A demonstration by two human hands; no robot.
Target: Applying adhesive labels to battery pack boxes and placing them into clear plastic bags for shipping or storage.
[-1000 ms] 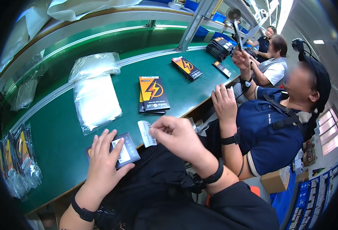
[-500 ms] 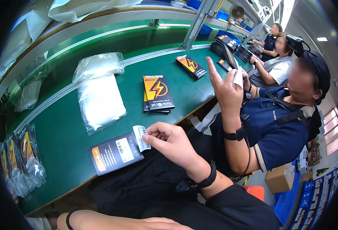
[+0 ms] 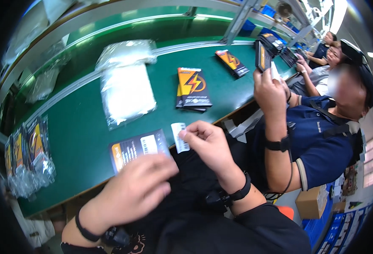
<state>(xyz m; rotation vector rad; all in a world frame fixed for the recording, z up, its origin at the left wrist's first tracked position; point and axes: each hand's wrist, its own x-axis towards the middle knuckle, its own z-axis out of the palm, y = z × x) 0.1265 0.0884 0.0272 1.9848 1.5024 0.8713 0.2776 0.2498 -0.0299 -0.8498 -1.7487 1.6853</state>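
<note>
While the right hand (image 3: 207,142) pinches a small white label (image 3: 180,137) betw thumb & fingertips, the label hangs just past the right end of a dark flat pack (image 3: 137,148) lying at the near edge of the green bench (image 3: 80,127). Label looks to touch or overlap the pack's corner; can't tell which. Pack lies face down, w/ an orange strip on its left end & a white patch near the middle.

Left hand (image 3: 133,190) is blurred, fingers loosely spread, gripping nothing; it sits low, just in front of the pack's near edge, fingertips over or at its lower right corner. Both wrists carry black straps.

Further back on the bench, approx centre: a short stack of black-orange packs (image 3: 193,88) w/ a lightning mark, face up. Left of that, well apart from the hands, a pile of clear bags (image 3: 125,91), one lot flat & one bunched behind. Far left edge: a bundle of bagged packs (image 3: 25,156), standing in a row, wrapped in clear film. One more black-orange pack (image 3: 232,62) lies further along to the right, and a dark stack (image 3: 273,42) beyond it.

To the right, a co-worker in a blue shirt (image 3: 317,139) sits beside the bench, holding a dark pack (image 3: 262,57) upright in a raised hand (image 3: 269,91), black strap on that wrist. More seated people are behind, small & partly hidden. A cardboard box (image 3: 311,203) sits on the floor lower right.
</note>
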